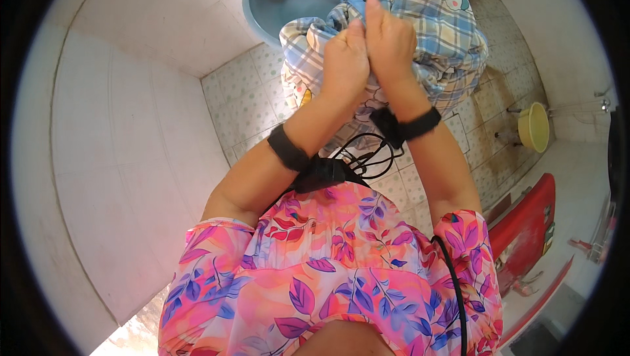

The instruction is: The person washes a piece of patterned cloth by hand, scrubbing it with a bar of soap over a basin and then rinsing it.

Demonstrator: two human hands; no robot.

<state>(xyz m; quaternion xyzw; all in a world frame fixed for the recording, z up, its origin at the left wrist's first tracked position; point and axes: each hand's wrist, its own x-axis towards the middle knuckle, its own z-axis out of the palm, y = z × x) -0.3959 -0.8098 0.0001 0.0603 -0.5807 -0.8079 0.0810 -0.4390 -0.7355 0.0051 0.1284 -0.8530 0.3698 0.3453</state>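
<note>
Both fists are closed side by side on a bunched plaid cloth (438,26) in blue, cream and white, printed with cartoon animals. My left hand (346,60) grips a fold near the basin's front rim, its thumb pointing up and away from me. Touching it on the right, my right hand (390,43) holds the same cloth, thumb also raised. A blue-grey plastic basin (261,16) stands just beyond, with part of the cloth draped over its rim and the rest hanging down on the near and right sides. The cloth's lower end is partly hidden by my forearms.
Black cables (366,159) loop between my forearms near my waist. Below is a tiled floor (236,90), with a white wall (123,134) at left. On the right are a yellow-green basin (534,127) by the wall and a red panel (529,223) with items on it.
</note>
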